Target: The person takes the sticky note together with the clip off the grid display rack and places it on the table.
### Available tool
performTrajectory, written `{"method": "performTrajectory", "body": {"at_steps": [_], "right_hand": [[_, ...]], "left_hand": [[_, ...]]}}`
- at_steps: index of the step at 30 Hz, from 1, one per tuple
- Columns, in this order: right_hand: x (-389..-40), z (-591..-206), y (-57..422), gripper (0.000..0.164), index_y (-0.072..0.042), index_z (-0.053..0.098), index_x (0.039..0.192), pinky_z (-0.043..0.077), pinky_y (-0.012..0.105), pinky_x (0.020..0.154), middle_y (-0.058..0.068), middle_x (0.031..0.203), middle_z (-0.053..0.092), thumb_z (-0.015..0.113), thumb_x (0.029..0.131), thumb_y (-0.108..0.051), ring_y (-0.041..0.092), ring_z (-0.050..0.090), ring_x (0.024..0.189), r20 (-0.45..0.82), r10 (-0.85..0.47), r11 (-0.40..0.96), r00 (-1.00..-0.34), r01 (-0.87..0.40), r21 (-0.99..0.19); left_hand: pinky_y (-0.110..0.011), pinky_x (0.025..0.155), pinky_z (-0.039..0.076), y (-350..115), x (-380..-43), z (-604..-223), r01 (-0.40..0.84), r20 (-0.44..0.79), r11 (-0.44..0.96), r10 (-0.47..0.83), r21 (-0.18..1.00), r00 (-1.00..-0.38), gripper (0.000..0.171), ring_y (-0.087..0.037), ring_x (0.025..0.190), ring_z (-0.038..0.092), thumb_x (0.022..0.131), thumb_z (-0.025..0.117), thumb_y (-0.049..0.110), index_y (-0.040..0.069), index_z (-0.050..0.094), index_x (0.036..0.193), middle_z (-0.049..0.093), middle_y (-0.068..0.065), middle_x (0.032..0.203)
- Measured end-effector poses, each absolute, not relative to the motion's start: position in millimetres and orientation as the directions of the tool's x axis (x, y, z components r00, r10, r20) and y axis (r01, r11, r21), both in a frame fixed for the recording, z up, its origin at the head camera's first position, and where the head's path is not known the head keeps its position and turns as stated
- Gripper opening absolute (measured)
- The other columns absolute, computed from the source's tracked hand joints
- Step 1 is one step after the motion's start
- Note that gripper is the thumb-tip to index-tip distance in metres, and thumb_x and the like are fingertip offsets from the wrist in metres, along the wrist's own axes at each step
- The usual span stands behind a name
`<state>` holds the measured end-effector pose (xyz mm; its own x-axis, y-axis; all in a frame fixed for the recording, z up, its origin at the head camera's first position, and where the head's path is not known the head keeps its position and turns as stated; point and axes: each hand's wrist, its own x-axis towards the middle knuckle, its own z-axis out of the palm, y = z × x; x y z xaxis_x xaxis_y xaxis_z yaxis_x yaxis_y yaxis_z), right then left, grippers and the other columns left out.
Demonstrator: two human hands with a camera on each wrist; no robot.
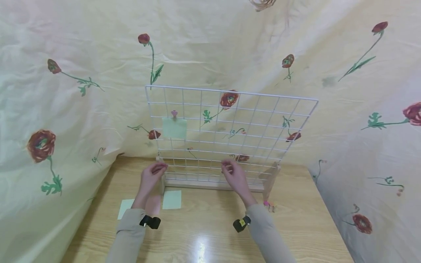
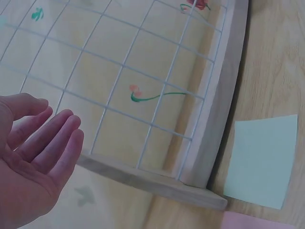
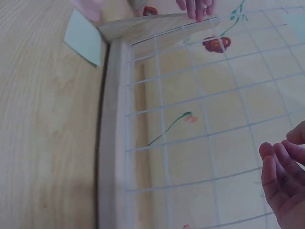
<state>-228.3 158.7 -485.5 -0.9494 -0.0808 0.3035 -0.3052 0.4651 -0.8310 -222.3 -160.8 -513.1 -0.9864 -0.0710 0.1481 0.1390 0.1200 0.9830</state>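
Note:
A white wire grid panel (image 1: pixel 197 89) stands in a wooden base (image 1: pixel 204 185). On its upper left hangs a pale green paper note (image 1: pixel 175 129) under a pink clip (image 1: pixel 174 114). My left hand (image 1: pixel 152 177) is by the panel's lower left side, its fingers loosely bent; nothing shows between them in the left wrist view. In front of the lower right half is my right hand (image 1: pixel 235 177). Its fingers (image 3: pixel 269 179) are softly curved with the thumb close to them, and no object shows there.
On the wooden table (image 1: pixel 204 226) lie a green note (image 1: pixel 172 199), a pink note (image 1: pixel 153 205) partly behind the left wrist, and another green note (image 1: pixel 125 208). Small clips (image 1: pixel 272 208) lie by the base's right foot. Flowered cloth (image 1: pixel 98 44) surrounds the table.

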Motion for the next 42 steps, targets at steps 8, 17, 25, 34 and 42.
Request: {"method": "performTrajectory", "body": {"at_steps": [8,17,25,34,42], "right_hand": [[-233,-461,151,0.02,0.005,0.062,0.111,0.057,0.039,0.074,0.019,0.107,0.065,0.061,0.091,0.002,0.029,0.065,0.085,0.419,-0.128,0.403,-0.899,-0.433,-0.806],[-238,-441,136,0.023,0.001,0.063,0.115,0.056,0.039,0.077,0.014,0.111,0.066,0.061,0.092,-0.002,0.026,0.065,0.091,0.424,-0.144,0.411,-0.894,-0.444,-0.796],[-243,-421,121,0.022,-0.001,0.064,0.114,0.055,0.038,0.074,0.012,0.109,0.066,0.06,0.093,-0.003,0.024,0.063,0.093,0.466,-0.184,0.415,-0.866,-0.498,-0.761],[-249,-389,106,0.023,0.0,0.063,0.116,0.056,0.036,0.07,0.015,0.11,0.066,0.06,0.093,-0.002,0.023,0.063,0.092,0.533,-0.251,0.416,-0.808,-0.588,-0.694],[-253,-357,86,0.024,0.001,0.063,0.116,0.055,0.029,0.07,0.014,0.11,0.064,0.061,0.093,-0.003,0.021,0.062,0.091,0.587,-0.307,0.437,-0.749,-0.659,-0.613]], "left_hand": [[-0.015,0.086,0.049,-153,-226,-498,0.156,0.167,0.184,-0.045,0.97,-0.985,0.025,-0.037,0.107,0.06,0.093,0.06,-0.003,-0.012,0.058,0.116,0.061,-0.03,0.114],[-0.018,0.086,0.05,-152,-237,-475,0.162,0.17,0.117,-0.068,0.98,-0.983,0.027,-0.034,0.109,0.06,0.092,0.059,-0.004,-0.011,0.057,0.118,0.06,-0.029,0.117],[-0.019,0.086,0.051,-154,-241,-444,0.194,0.2,0.07,-0.089,0.978,-0.976,0.03,-0.016,0.1,0.064,0.093,0.059,-0.004,-0.011,0.055,0.121,0.059,-0.029,0.119],[-0.018,0.082,0.052,-156,-241,-416,0.292,0.297,0.056,-0.139,0.955,-0.945,0.028,-0.007,0.092,0.064,0.091,0.061,-0.004,-0.011,0.057,0.119,0.061,-0.03,0.116],[-0.018,0.081,0.052,-149,-244,-404,0.388,0.389,0.052,-0.228,0.92,-0.892,0.023,-0.005,0.087,0.064,0.09,0.063,-0.006,-0.012,0.061,0.111,0.063,-0.029,0.109]]}}
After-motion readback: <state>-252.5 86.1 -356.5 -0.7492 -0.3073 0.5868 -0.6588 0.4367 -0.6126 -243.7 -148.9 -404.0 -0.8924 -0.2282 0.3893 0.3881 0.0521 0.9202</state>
